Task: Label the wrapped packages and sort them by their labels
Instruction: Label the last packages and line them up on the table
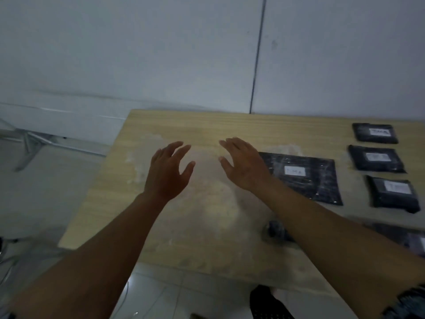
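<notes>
My left hand (169, 170) and my right hand (242, 164) hover over the bare middle of the wooden table (184, 226), fingers spread, holding nothing. A large flat black wrapped package (308, 178) with a white label lies just right of my right hand. Three smaller black labelled packages sit in a column at the far right: one at the back (374, 133), one in the middle (376, 158), one nearer (393, 194). Another dark package (404, 238) is partly hidden behind my right forearm.
A small dark object (277, 229) lies on the table under my right forearm, blurred. A white wall rises behind the table. Left of the table is floor with a metal frame (30, 143) and cables (7, 261).
</notes>
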`<state>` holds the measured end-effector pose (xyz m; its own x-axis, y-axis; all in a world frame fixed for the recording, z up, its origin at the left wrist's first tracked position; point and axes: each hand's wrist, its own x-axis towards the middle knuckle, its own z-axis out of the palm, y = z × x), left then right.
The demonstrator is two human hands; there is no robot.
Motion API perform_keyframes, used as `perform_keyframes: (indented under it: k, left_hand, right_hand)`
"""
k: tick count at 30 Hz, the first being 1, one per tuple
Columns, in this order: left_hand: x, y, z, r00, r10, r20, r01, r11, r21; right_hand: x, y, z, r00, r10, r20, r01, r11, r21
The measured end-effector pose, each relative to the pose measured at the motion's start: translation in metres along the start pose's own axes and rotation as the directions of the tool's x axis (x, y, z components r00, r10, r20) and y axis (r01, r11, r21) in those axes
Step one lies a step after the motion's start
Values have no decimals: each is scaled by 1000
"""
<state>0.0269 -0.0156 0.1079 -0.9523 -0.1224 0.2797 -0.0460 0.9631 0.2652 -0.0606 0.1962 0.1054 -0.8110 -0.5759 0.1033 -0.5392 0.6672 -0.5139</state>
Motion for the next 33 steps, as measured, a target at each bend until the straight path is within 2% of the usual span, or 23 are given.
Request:
perform_keyframes:
  k: [5,13,19,24,30,33]
  left_hand:
    - [-59,-60,-33,1000,-6,-18,6,1000,-1]
    - [-137,-134,-50,998,-41,40,41,999,-7]
    - [-157,-166,-40,993,-86,78,88,996,-20]
    - [-167,-185,-18,988,-66,139,75,996,-55]
    - [-161,-202,9,962,-21,274,43,996,-73]
    - [-155,-211,20,956,26,291,-8,998,-64]
  right_hand:
    - [-11,-75,43,999,-33,44,32,999,4]
    - [-26,-157,116,992,-76,101,76,997,7]
    - [-24,-175,157,981,-94,170,93,996,15]
    - [-27,-174,188,975,-91,201,98,995,-23]
    - [-34,-162,232,968,10,250,36,983,-180]
    - [-37,-165,244,966,71,247,-18,978,-209]
